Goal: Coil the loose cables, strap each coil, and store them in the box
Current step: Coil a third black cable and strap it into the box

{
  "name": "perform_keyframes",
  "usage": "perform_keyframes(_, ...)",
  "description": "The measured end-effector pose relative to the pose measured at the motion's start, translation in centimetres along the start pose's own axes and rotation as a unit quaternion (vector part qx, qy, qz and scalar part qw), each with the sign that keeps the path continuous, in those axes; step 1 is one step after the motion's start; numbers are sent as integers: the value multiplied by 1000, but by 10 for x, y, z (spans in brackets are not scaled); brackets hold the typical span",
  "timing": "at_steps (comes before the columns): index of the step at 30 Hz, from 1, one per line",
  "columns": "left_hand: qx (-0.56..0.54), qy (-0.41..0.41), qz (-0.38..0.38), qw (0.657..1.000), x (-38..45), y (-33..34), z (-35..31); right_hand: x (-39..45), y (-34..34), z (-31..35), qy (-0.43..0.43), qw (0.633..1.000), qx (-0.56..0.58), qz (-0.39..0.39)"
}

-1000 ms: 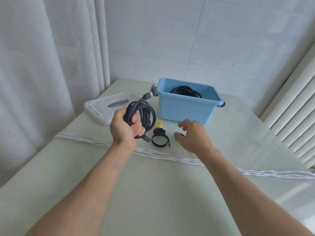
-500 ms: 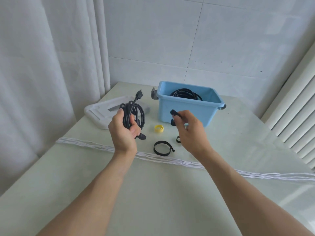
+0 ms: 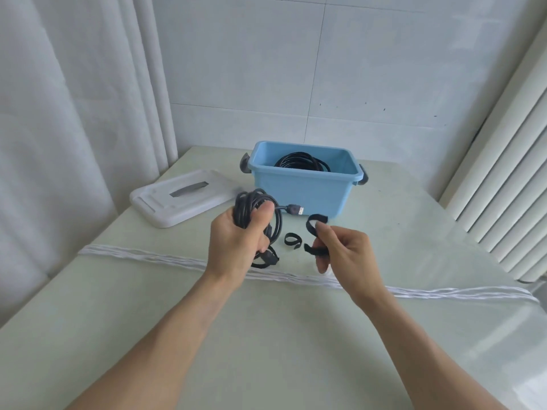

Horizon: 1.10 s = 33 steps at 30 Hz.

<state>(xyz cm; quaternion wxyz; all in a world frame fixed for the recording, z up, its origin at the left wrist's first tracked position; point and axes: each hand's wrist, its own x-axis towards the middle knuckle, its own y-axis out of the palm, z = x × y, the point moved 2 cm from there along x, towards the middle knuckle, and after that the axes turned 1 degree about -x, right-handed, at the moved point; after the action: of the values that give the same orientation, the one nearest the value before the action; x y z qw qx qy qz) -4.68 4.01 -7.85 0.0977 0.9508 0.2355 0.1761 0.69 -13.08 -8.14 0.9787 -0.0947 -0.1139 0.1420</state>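
Observation:
My left hand grips a coiled black cable above the table, its USB plug pointing right toward the blue box. My right hand pinches a black strap that curves from my fingertips down past my palm. Another black cable coil lies inside the box. A second looped strap lies on the table between my hands, and a third strap shows under my left hand.
The white box lid lies left of the box. A white twisted cord runs across the table under my wrists. A curtain hangs at the left, a tiled wall stands behind, and a ribbed radiator is at the right.
My right hand picked a black strap off the table and lifted it. My left hand turned the coil so the plug now points right. The yellow roll is out of sight.

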Motion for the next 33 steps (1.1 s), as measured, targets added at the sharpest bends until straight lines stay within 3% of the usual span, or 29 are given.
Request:
perform_keyframes(5,-76,-73,8,994,-3,13,1,-1,-16,-5,-55,995,69,42)
perform_keyframes(10,-68,-159,-9,985,4,25,2,6,-32,-4,-22,989,145,30)
perform_keyframes(12,-55,-186,-4,981,3,34,4,7,-32,-5,-17,989,149,9)
perform_keyframes(17,-160,-208,26,965,-8,52,17,4,-30,-7,6,997,75,3)
perform_keyframes(21,-184,-166,56,967,-15,48,16,0,-26,-7,16,998,60,16)
perform_keyframes(24,-138,-137,54,979,-20,48,18,-3,-22,-3,11,998,62,18)
perform_keyframes(28,70,25,92,993,-28,51,24,-4,-21,-5,35,999,20,-1)
perform_keyframes(33,183,85,117,973,-35,52,25,-4,-26,-5,32,997,-6,-70)
